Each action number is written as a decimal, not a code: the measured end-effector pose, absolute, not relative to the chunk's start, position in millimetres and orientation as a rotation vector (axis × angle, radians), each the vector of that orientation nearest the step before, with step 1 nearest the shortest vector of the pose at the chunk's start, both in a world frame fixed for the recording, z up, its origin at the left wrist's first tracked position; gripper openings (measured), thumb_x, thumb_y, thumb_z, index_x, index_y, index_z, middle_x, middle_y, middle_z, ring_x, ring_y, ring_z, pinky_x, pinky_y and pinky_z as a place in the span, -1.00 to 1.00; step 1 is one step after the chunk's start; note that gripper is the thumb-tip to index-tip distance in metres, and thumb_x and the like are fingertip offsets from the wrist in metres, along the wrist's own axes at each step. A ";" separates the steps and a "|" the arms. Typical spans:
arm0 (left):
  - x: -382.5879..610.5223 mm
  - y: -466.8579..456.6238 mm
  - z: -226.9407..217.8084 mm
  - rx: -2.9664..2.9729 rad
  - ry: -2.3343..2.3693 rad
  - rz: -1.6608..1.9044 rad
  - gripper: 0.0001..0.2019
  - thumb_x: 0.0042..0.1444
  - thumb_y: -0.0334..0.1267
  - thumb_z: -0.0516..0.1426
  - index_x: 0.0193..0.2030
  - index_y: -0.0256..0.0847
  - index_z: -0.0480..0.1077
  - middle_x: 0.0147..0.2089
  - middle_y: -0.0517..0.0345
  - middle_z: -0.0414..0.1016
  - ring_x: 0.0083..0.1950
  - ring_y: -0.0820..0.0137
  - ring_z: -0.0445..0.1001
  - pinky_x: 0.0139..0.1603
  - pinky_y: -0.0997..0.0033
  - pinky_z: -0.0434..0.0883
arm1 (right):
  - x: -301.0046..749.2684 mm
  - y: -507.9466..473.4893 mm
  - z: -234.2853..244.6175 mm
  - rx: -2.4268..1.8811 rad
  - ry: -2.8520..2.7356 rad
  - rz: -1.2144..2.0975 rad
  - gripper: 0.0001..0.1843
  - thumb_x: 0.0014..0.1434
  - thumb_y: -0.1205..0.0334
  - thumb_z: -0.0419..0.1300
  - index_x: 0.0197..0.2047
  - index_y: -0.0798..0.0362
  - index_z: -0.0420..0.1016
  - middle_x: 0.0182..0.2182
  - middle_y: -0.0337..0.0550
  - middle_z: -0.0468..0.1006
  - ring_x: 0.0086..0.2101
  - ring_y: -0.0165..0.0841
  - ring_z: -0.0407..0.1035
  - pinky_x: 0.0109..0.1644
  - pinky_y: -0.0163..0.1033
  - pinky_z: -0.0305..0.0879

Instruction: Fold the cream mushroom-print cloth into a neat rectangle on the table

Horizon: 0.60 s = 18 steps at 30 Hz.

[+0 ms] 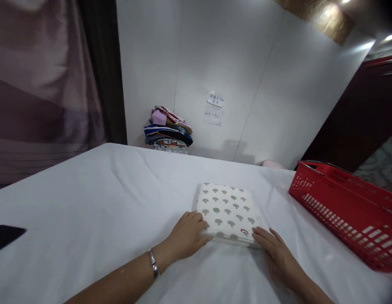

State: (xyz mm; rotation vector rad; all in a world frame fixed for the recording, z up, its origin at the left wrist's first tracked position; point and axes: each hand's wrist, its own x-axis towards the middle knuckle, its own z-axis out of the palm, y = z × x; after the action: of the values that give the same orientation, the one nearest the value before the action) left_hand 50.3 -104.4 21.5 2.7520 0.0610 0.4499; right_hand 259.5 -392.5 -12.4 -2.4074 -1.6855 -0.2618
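A folded white cloth (226,209) with grey mushroom prints and a few green and red ones lies flat on the white-covered table. My left hand (190,233) grips its near left corner, fingers bent over the side and thumb by the front edge. At the near right corner, my right hand (276,253) holds the cloth with its fingers over the edge. The undersides of both corners are hidden. A silver bracelet (153,262) circles my left wrist.
A red plastic basket (344,211) stands at the right. Folded clothes (168,130) are stacked by the far wall, left of two paper notes (214,109). A dark flat object (7,236) lies at the left edge. A pinkish curtain (40,84) hangs behind the table's left side.
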 end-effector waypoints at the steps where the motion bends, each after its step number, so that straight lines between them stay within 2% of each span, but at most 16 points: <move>1: 54.5 -104.9 24.4 2.733 0.071 0.456 -0.72 0.17 -0.02 0.00 -0.23 -0.13 0.41 -0.23 0.11 0.40 -0.16 0.30 0.35 -0.11 0.26 0.26 | 259.2 -391.0 -8.5 -2.411 -1.643 -0.222 -0.44 0.09 0.42 -0.08 0.14 -0.08 0.32 0.13 -0.13 0.34 0.15 -0.24 0.16 0.25 0.16 -0.06; 3: 72.2 -101.6 29.3 2.704 0.083 0.501 -0.72 0.20 -0.06 -0.03 -0.23 -0.15 0.42 -0.19 0.09 0.43 -0.11 0.30 0.36 -0.06 0.26 0.27 | 256.2 -376.6 2.5 -2.406 -1.556 -0.164 -0.51 0.14 0.34 -0.08 0.12 -0.05 0.35 0.10 -0.11 0.37 0.13 -0.24 0.19 0.26 0.15 -0.07; 5: 97.9 -96.2 31.7 2.692 0.085 0.549 -0.72 0.19 -0.10 -0.02 -0.11 -0.15 0.41 0.00 0.04 0.40 0.06 0.26 0.31 0.07 0.22 0.23 | 253.3 -349.6 14.5 -2.374 -1.509 -0.150 -0.55 0.19 0.24 -0.07 0.14 -0.01 0.32 0.12 -0.09 0.35 0.14 -0.24 0.18 0.27 0.10 -0.07; 7: 124.5 -91.7 29.9 2.710 0.156 0.537 -0.64 0.16 -0.09 0.02 0.04 -0.17 0.33 0.21 -0.02 0.25 0.24 0.20 0.14 0.22 0.14 0.10 | 254.3 -315.0 23.9 -2.352 -1.485 -0.155 -0.53 0.22 0.17 -0.08 0.17 0.04 0.28 0.17 -0.07 0.27 0.18 -0.25 0.11 0.27 0.03 -0.05; 9: 145.6 -88.8 22.6 2.733 0.302 0.464 -0.52 0.10 -0.06 0.06 0.15 -0.19 0.24 0.32 -0.06 0.08 0.34 0.14 -0.04 0.28 0.03 -0.04 | 261.9 -279.7 28.4 -2.361 -1.496 -0.157 -0.48 0.21 0.11 -0.05 0.21 0.07 0.22 0.24 -0.04 0.14 0.23 -0.22 -0.01 0.25 0.00 -0.03; 12: 160.7 -85.2 4.5 2.715 0.464 0.343 -0.41 0.09 0.02 0.02 0.23 -0.17 0.14 0.37 -0.06 -0.05 0.38 0.11 -0.16 0.29 -0.05 -0.11 | 284.8 -239.1 24.9 -2.486 -1.480 -0.126 -0.36 0.23 0.02 -0.06 0.28 0.20 0.07 0.29 0.05 -0.01 0.26 -0.16 -0.15 0.27 0.00 -0.12; 15: 159.6 -82.5 -10.4 2.704 0.475 0.310 -0.39 0.12 0.06 -0.05 0.27 -0.16 0.09 0.39 -0.01 -0.12 0.39 0.16 -0.21 0.30 -0.02 -0.12 | 310.5 -221.9 12.4 -2.674 -1.378 -0.074 -0.30 0.24 -0.07 -0.11 0.28 0.26 0.04 0.28 0.13 0.00 0.26 -0.10 -0.16 0.27 0.03 -0.20; 18: 155.6 -82.6 -11.5 2.717 0.462 0.309 -0.39 0.12 0.06 -0.05 0.27 -0.16 0.08 0.39 -0.01 -0.12 0.39 0.18 -0.21 0.31 -0.02 -0.16 | 325.7 -221.2 -1.1 -2.727 -1.364 -0.068 -0.29 0.25 -0.12 -0.17 0.29 0.22 0.03 0.28 0.10 0.02 0.26 -0.12 -0.16 0.26 0.03 -0.24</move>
State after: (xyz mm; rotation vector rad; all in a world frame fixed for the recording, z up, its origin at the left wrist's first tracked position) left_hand 155.6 -82.6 -11.5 2.7166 0.4618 0.3094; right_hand 325.7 -221.2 -1.1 -2.7272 -1.3639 -0.0680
